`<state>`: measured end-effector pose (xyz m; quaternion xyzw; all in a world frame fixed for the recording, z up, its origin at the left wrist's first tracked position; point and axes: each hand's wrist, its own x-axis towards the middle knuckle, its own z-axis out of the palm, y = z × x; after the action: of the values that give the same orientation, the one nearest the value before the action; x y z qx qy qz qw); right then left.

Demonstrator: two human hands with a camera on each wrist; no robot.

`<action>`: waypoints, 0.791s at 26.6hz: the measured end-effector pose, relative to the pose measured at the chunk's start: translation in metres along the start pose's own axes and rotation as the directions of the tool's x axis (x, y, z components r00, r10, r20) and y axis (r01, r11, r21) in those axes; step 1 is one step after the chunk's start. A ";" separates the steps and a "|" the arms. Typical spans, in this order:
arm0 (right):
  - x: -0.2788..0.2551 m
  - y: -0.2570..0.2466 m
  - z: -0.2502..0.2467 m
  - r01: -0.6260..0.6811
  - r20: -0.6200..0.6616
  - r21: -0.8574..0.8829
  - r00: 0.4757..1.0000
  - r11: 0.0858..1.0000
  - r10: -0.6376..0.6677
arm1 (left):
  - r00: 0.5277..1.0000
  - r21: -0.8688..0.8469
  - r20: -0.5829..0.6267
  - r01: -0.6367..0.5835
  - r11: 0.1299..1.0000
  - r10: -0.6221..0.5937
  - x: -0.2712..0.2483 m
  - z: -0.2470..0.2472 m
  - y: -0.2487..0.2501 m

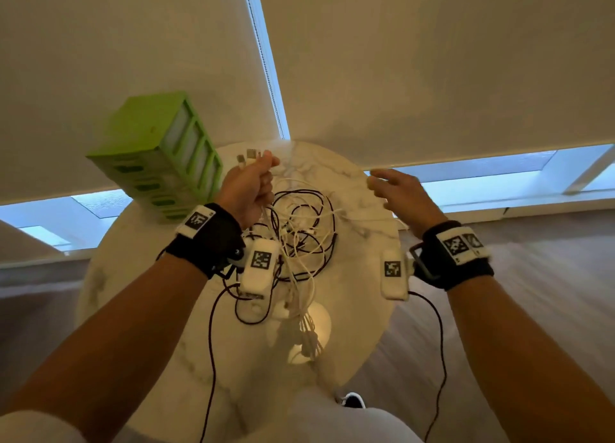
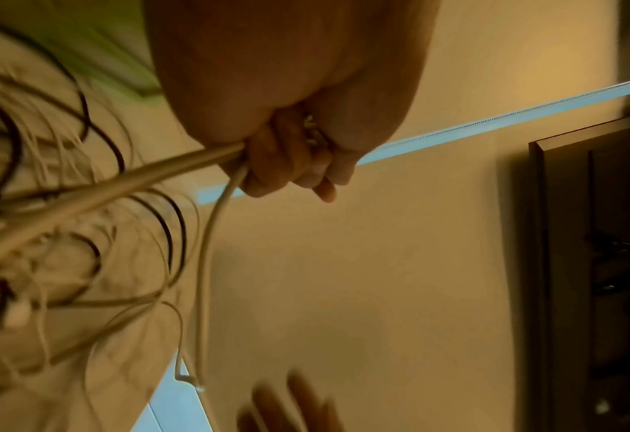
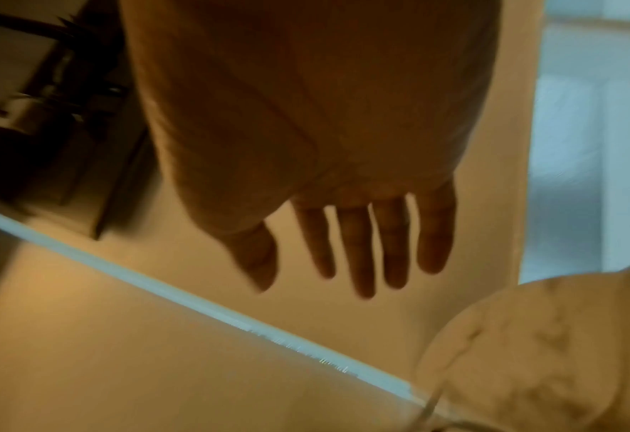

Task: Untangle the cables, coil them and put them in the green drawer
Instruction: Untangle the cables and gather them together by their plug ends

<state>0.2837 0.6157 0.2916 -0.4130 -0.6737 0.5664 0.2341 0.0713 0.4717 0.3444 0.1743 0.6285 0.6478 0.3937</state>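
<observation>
We note a round marble table (image 1: 349, 183) over wood flooring (image 1: 549, 293), with drawn blinds (image 1: 432, 60) behind. A tangle of white and dark cables (image 1: 299, 236) hangs above the tabletop, its plug ends gripped in the closed left hand (image 1: 248, 190). The right hand (image 1: 401, 193) hovers beside it, fingers spread, holding nothing. The green drawer unit (image 1: 156, 153) stands at the table's far left edge.

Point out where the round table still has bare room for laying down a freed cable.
Bare marble shows along the table's far right, between the tangle of cables and the right hand. The middle is crowded with loops, and the green drawer unit fills the far left edge.
</observation>
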 end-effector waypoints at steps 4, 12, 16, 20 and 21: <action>-0.032 -0.039 0.044 0.235 0.402 -0.034 0.893 0.971 -0.202 | 0.988 -0.095 0.138 -0.059 0.994 0.072 -0.011 0.052 0.001; -0.029 -0.027 0.044 0.125 0.358 0.177 0.916 0.976 -0.182 | 0.953 -0.125 0.273 -0.099 0.987 0.130 -0.016 0.099 0.019; -0.028 -0.021 0.023 0.082 0.327 0.244 0.931 0.966 -0.161 | 0.933 -0.060 0.346 -0.078 0.995 0.094 -0.017 0.107 0.021; -0.023 -0.014 0.003 0.058 0.358 0.276 0.920 0.959 -0.158 | 0.923 -0.008 0.381 -0.061 0.998 0.060 -0.019 0.114 0.020; -0.022 -0.013 -0.001 0.066 0.366 0.253 0.917 0.965 -0.159 | 0.924 0.002 0.380 -0.049 0.999 0.044 -0.019 0.116 0.019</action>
<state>0.2928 0.5985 0.3076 -0.2238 -0.6571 0.6974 0.1779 0.1617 0.5381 0.3855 0.3136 0.5398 0.6074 0.4913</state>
